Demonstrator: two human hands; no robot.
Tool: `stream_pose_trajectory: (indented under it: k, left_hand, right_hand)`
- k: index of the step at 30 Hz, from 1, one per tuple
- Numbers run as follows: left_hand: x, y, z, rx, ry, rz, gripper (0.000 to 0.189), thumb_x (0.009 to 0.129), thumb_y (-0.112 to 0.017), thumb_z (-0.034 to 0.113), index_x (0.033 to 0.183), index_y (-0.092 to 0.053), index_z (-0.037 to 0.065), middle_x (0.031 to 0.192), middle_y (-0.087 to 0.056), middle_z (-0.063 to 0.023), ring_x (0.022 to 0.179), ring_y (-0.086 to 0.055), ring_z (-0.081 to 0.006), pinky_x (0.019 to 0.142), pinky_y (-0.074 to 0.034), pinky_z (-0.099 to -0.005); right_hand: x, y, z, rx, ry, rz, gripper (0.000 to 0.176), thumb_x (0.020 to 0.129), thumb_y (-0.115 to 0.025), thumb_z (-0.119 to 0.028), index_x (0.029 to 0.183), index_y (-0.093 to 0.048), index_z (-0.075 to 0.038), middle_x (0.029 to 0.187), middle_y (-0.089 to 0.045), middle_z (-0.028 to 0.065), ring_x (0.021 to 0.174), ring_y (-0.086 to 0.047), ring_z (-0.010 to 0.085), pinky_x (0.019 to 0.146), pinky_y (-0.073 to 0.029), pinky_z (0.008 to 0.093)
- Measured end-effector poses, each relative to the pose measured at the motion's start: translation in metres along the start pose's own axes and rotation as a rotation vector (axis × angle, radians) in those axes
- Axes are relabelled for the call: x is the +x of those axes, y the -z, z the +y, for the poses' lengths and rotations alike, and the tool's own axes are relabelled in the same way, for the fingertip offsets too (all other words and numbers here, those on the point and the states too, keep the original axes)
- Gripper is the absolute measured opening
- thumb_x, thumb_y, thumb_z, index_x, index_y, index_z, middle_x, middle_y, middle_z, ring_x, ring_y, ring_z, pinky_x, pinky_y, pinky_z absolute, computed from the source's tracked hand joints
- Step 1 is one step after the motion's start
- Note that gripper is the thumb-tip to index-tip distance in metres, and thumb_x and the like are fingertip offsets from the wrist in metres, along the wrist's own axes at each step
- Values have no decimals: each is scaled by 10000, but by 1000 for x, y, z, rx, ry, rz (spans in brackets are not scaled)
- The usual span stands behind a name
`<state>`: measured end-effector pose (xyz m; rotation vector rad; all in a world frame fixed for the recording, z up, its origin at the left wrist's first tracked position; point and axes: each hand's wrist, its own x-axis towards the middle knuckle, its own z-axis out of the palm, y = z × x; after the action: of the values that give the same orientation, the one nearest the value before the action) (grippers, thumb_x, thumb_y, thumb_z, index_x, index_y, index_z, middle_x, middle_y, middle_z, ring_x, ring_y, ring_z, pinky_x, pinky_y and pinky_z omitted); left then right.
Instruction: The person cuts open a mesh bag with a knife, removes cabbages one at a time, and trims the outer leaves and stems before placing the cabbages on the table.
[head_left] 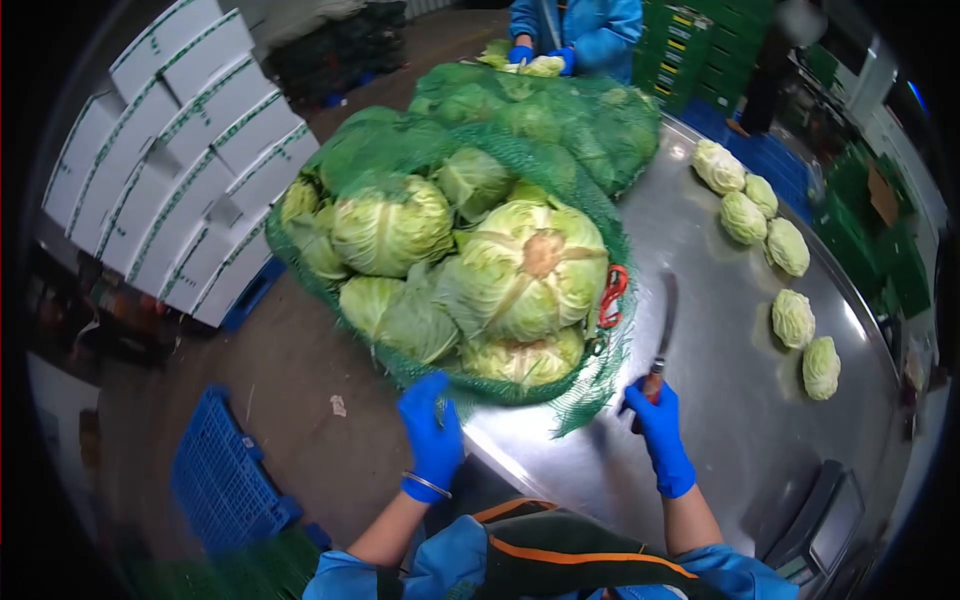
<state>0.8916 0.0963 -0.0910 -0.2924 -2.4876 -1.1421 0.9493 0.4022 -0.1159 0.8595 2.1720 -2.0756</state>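
We see a knife (661, 352) on the near part of the scene, its blade pointing far, gripped by the handle in the right hand (663, 440) above the tabletop (690, 430). Just left of it, a green net bag (585, 400) gapes around big cabbages, one large cabbage (535, 265) showing its cut stem. The left hand (432, 435), empty and loosely spread, is at the bag's near rim; we cannot tell whether it touches. We judge that a leftward swing of the blade could snag the mesh or red cord (613, 296), and that a tug on the rim could tip heads off the tabletop's left edge. Smaller cabbage heads (793, 318) lie right. Far left, white boxes (180, 190) carry green printed strips, too small for us to read.
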Motion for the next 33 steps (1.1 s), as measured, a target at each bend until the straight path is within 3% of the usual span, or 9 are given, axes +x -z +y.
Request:
stream_pose_trajectory:
  k: [4,8,10,14,17,19,23,25,33]
  left_hand:
    - [42,42,-44,-80,135,260,405,812,-534,37,1211,-468,15,1209,-474,-141,1106,-439,-273,952,-341,-367]
    - [93,76,-127,-246,261,311,562,834,-566,98,1337,-328,26,1301,-406,-147,1176,-398,-260,999,-305,-370]
    - [124,73,-172,-411,633,208,699,841,-590,154,1396,-189,12,1362,-339,-158,1215,-363,-247,1023,-280,-356]
    - [143,35,-199,-953,590,16,549,886,-520,229,1326,-318,-28,1296,-413,-116,1166,-398,-199,980,-318,-326]
    - [142,16,-204,-1023,478,97,318,911,-444,198,1146,-527,2,1090,-560,-76,934,-526,-173,836,-426,-314]
    - [135,10,-216,-839,510,259,318,887,-473,176,1136,-545,-9,1074,-572,-105,908,-547,-194,802,-456,-348]
    - [153,24,-170,-930,697,353,272,889,-453,168,1011,-569,-45,945,-554,-87,781,-504,-183,732,-446,-321]
    - [157,23,-153,-875,730,414,280,891,-448,166,1026,-564,-50,960,-557,-104,796,-515,-202,748,-450,-322]
    - [155,16,-175,-1186,590,331,403,933,-350,226,1187,-482,-57,1164,-511,-184,1031,-511,-286,931,-397,-394]
  right_hand:
    - [16,-84,-51,-32,576,-69,406,770,-619,7,1158,-512,-45,1118,-565,35,1000,-518,115,887,-393,267]
    - [63,-74,-92,147,499,135,466,791,-591,2,1242,-479,-43,1174,-535,54,1067,-497,148,911,-387,282]
    - [117,-57,-115,41,590,153,516,789,-589,-11,1282,-438,-26,1237,-503,92,1143,-461,168,955,-365,306]
    - [227,-96,-183,-451,830,106,663,720,-651,-93,1308,-371,27,1334,-404,167,1241,-380,233,1019,-303,318]
    - [268,-148,-218,-802,968,-95,382,720,-633,-180,1088,-584,-91,1164,-513,190,1070,-494,334,886,-408,384]
    - [265,-171,-223,-814,909,12,230,725,-599,-229,917,-609,-104,839,-611,193,810,-576,383,711,-461,429]
    - [283,-170,-224,-691,758,120,265,730,-618,-240,928,-582,-69,791,-621,143,737,-597,336,684,-460,393]
    - [284,-153,-234,-212,264,-56,275,743,-625,-263,908,-575,-49,740,-606,95,684,-586,281,648,-454,383]
    - [240,-127,-239,-841,601,-406,347,693,-640,-302,916,-577,-43,749,-596,92,661,-540,219,633,-438,349]
